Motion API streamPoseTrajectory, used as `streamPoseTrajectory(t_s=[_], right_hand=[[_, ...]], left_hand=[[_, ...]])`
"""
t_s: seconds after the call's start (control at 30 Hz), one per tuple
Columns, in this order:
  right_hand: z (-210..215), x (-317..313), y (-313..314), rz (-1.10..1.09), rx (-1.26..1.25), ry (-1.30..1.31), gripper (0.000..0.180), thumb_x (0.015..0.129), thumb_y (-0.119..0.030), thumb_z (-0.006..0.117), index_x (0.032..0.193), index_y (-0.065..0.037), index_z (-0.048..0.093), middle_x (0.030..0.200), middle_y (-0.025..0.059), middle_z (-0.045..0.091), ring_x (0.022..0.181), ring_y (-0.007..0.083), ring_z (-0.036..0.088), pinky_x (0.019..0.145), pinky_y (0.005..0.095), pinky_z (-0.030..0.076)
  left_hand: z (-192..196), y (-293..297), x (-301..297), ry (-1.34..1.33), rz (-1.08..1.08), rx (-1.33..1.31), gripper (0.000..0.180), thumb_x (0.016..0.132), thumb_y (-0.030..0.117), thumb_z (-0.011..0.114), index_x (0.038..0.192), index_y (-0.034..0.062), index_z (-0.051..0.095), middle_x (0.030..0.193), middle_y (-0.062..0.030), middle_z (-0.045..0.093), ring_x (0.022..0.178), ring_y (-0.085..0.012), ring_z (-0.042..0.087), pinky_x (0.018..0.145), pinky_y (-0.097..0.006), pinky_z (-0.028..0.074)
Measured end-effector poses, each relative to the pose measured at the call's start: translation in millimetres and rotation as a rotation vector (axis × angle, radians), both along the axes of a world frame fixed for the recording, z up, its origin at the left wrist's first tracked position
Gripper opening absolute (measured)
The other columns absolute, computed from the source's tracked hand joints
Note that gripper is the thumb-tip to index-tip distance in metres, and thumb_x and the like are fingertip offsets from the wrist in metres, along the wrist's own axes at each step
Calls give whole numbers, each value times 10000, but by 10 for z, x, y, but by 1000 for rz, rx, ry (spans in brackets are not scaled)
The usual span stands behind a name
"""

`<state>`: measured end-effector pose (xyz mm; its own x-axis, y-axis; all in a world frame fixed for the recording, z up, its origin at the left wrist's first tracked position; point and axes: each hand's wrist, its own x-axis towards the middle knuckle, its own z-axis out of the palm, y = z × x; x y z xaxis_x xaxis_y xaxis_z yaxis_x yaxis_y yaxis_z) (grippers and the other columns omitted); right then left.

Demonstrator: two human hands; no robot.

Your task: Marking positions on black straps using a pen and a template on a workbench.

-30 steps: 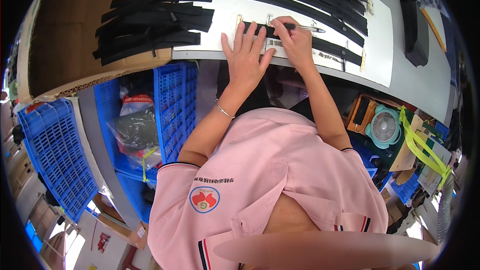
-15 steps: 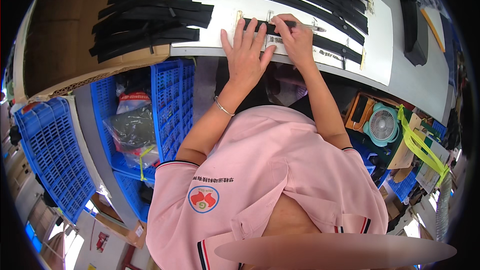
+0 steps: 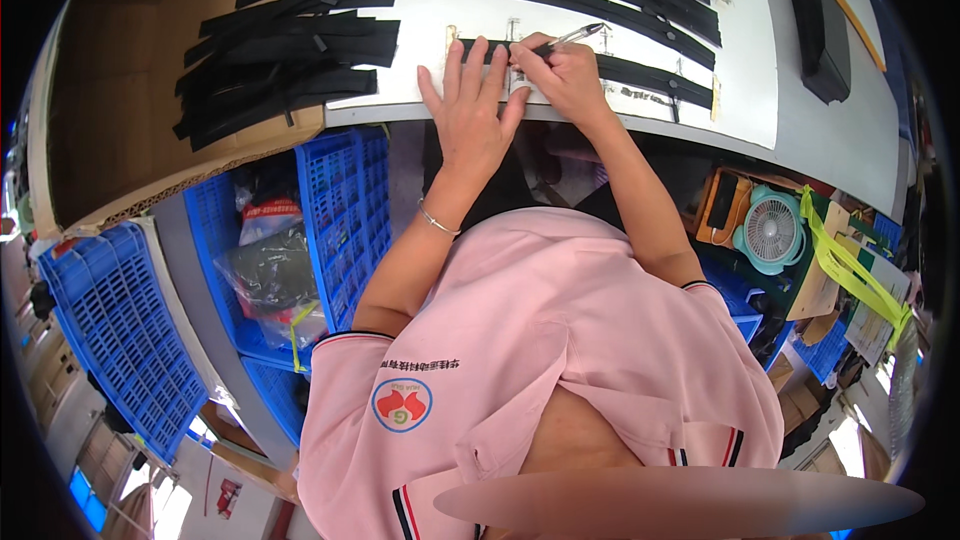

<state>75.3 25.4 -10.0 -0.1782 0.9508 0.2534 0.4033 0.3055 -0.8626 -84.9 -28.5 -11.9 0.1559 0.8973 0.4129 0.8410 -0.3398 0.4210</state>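
Observation:
My left hand (image 3: 468, 110) lies flat with its fingers spread, pressing a black fabric strip (image 3: 645, 74) onto the white board (image 3: 740, 90). Just right of it, my right hand (image 3: 568, 78) pinches a black pen with a clear end (image 3: 582, 34). The pen's writing tip is hidden by the fingers, close over the strip near my left fingertips. The strip runs out to the right from under my right hand, with a small tab on it. Dark marks and handwriting show on the board around the strip.
More black strips with small tabs (image 3: 590, 2) lie along the back; a pile (image 3: 290, 50) overlaps an open cardboard box (image 3: 130, 165) at left. A black block-like object (image 3: 815, 35) stands right. Blue crates (image 3: 345, 220) and a small turquoise fan (image 3: 770, 230) sit below the table edge.
The pen has tilted, so its clear end now points up and away to the right. My left hand stays on the strip. The whole view has shifted slightly.

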Motion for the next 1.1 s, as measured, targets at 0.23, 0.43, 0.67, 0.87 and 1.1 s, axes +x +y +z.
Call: streamPoseTrajectory(t_s=[0.23,0.43,0.67,0.87,1.1], right_hand=[[289,432,-230,-304,-38,251,168,970,-94,639,898,20,740,776,24,727,641,50,598,579,221,470],[166,817,-258,-448,-1,98,211,987,-137,654,887,31,735,740,22,706,617,49,580,570,222,449],[141,800,-255,-441,-58,138,229,987,-151,662,879,40,730,734,19,702,591,42,571,550,228,440],[98,802,-242,-409,3,94,225,971,-135,671,868,60,717,827,45,746,587,76,615,543,242,452],[68,812,-225,-391,98,27,207,952,-134,677,861,45,729,831,75,755,617,127,681,557,268,489]], left_hand=[[27,-22,-13,18,7,-42,523,908,323,746,1377,112,645,1484,-102,537,1456,-334,391,1187,-635,109],[43,-17,-12,13,-22,-48,537,914,318,732,1380,81,609,1458,-134,539,1463,-359,373,1177,-669,105],[165,-12,372,-102,-141,-18,553,902,291,739,1391,78,595,1457,-147,535,1426,-350,424,1186,-650,151],[165,37,707,-131,-242,-78,432,913,252,730,1304,76,678,1416,-110,595,1324,-296,514,1196,-560,195],[133,45,726,-97,-243,-56,391,920,237,720,1276,76,696,1393,-96,612,1318,-287,517,1192,-547,206]])
